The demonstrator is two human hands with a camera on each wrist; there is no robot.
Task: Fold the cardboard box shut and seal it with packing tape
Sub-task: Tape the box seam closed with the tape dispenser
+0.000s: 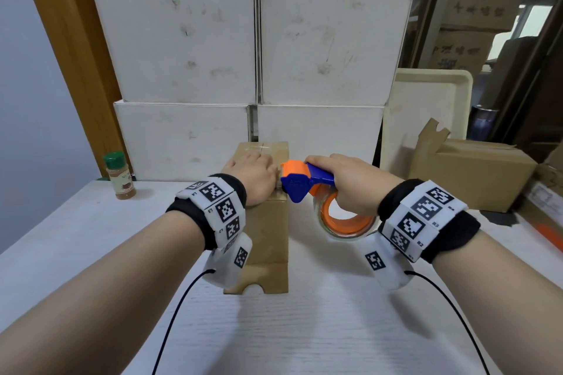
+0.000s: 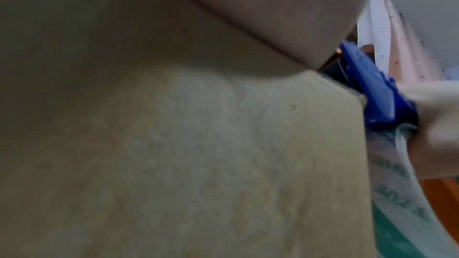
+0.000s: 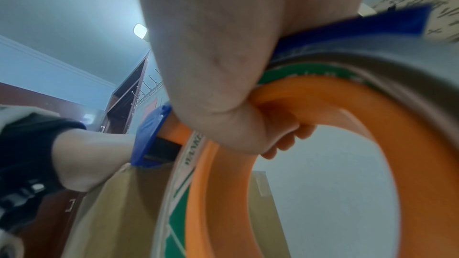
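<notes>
A small brown cardboard box [image 1: 268,237] stands upright mid-table with its top flaps folded down; its side fills the left wrist view as the box [image 2: 198,154]. My left hand [image 1: 254,175] lies flat on the box top, pressing it. My right hand [image 1: 344,183] grips a blue and orange tape dispenser [image 1: 300,181] holding a clear tape roll [image 1: 344,222]. The dispenser's nose meets the box's top right edge beside my left hand. In the right wrist view my fingers [image 3: 285,138] curl through the orange ring of the dispenser [image 3: 323,93].
Stacked white cartons [image 1: 253,55] form a wall behind the box. A green-capped spice jar [image 1: 119,175] stands at the left of the white table [image 1: 304,329]. Another brown box [image 1: 475,173] with a raised flap sits at the right, before a cream tray [image 1: 426,109].
</notes>
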